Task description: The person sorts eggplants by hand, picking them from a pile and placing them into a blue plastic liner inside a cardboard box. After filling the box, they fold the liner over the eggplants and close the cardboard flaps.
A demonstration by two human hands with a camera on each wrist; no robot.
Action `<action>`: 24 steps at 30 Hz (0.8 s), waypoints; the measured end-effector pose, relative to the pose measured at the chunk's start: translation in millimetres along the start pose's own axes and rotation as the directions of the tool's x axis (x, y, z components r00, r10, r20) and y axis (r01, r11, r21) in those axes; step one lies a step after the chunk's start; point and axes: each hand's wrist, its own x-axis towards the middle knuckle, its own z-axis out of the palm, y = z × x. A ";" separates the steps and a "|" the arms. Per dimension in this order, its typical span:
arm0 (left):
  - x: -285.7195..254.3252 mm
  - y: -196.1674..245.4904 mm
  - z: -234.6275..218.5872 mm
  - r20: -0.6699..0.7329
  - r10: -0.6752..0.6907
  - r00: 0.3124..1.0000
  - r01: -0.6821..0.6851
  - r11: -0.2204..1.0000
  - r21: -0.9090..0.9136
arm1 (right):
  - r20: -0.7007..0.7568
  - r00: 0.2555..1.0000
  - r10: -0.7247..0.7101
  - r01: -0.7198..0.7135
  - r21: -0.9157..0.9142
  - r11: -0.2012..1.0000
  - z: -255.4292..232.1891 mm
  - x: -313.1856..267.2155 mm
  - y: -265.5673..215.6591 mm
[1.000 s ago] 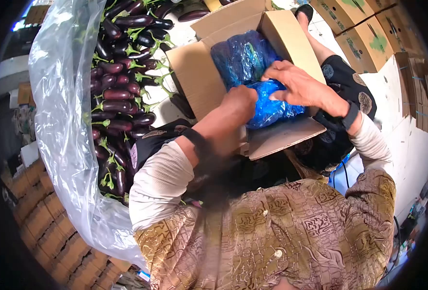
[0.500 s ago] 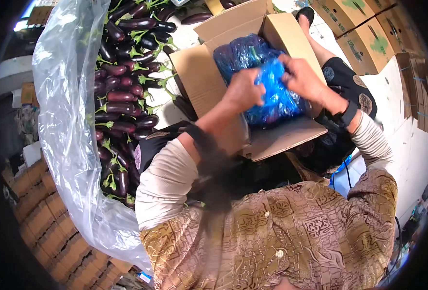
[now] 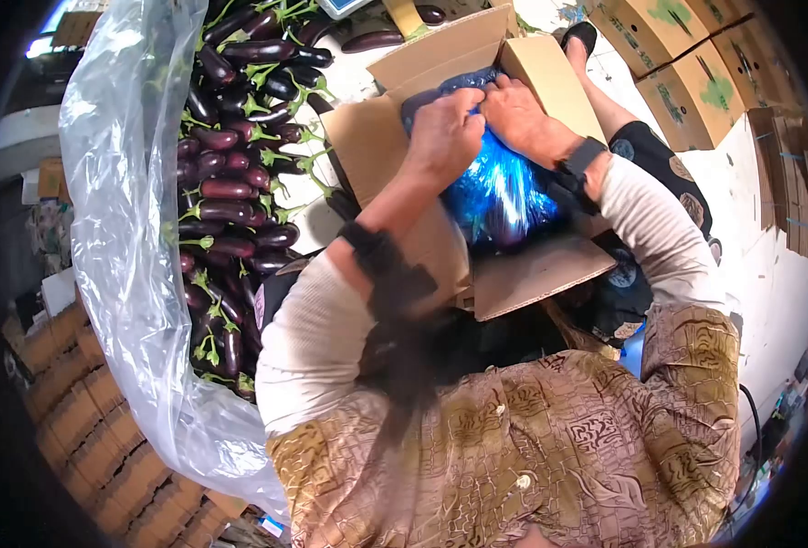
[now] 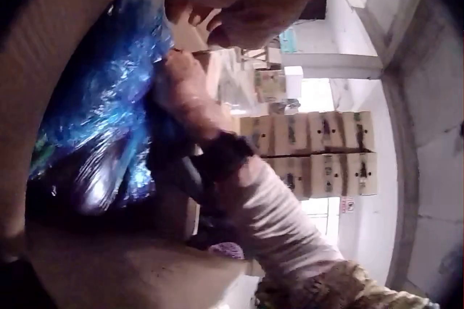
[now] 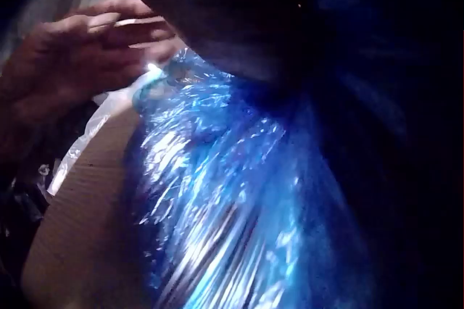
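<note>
A blue plastic bag (image 3: 500, 196) lies inside an open cardboard box (image 3: 372, 146), its film drawn into tight folds. Dark, glossy eggplants (image 4: 98, 175) show through the film in the left wrist view. Near the box's far end, my left hand (image 3: 447, 137) pinches the gathered plastic with curled fingers. Right beside it, my right hand (image 3: 521, 119) grips the same gathered part, thumb side toward the left hand. In the right wrist view the left hand (image 5: 87, 59) is at the bag's edge, while the right hand is a dark shape overhead.
Many loose eggplants (image 3: 226, 187) lie left of the box, beside a clear plastic sheet (image 3: 125, 228). Closed cartons (image 3: 692, 91) are stacked at the far right. Flattened cardboard (image 3: 84, 393) is piled at lower left. The person's leg (image 3: 664, 169) flanks the box on the right.
Both hands have moved away from the body toward the box's far end, drawing the blue plastic with them. The film now stretches in folds over the near part of the box.
</note>
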 end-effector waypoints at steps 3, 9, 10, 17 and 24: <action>-30.6 10.3 -37.8 -0.321 0.347 0.881 -0.243 0.915 0.322 | 0.045 0.991 -0.127 0.131 -0.128 0.983 -19.0 13.4 3.0; -88.7 -7.5 -77.6 -0.094 -0.480 0.872 0.301 0.677 -0.671 | -0.329 0.940 0.088 -0.027 0.184 0.983 -100.8 -6.8 54.6; -96.2 -18.8 -68.3 -0.097 -0.472 0.876 0.289 0.676 -0.678 | -0.452 0.876 0.169 -0.076 0.216 0.973 -100.0 -10.2 67.1; -107.6 -20.4 -51.1 0.095 -0.462 0.882 0.335 0.472 -0.815 | 0.511 0.858 0.060 -0.486 0.844 -0.228 -102.0 -91.9 100.5; -61.9 -20.5 -64.1 0.032 -0.412 0.910 0.284 0.567 -0.773 | 0.465 0.854 0.233 -0.436 0.885 -0.165 -118.5 -68.5 110.6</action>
